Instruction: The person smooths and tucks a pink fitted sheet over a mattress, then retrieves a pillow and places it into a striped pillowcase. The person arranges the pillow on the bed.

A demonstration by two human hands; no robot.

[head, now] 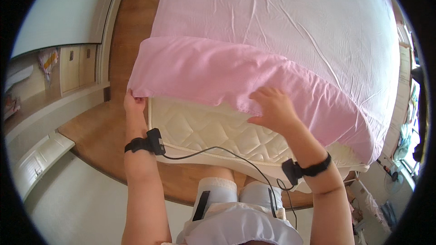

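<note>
A pink bed sheet covers the bed, with wrinkles running over its top and its near end hanging partly down the mattress side. Below its edge shows the cream quilted side of a mattress. At the sheet's left corner, my left hand grips the hem with bent fingers. My right hand is spread over the near edge of the sheet, right of the middle, its thumb apart from the fingers; whether it touches the cloth is hard to tell. Both wrists wear black straps with small devices joined by a cable.
Wooden floor runs along the bed's left side. Farther left stand a cabinet with shelves and a white door-like panel. A pale bed frame curves close before my legs. An electric fan and hanging clothes are at the right.
</note>
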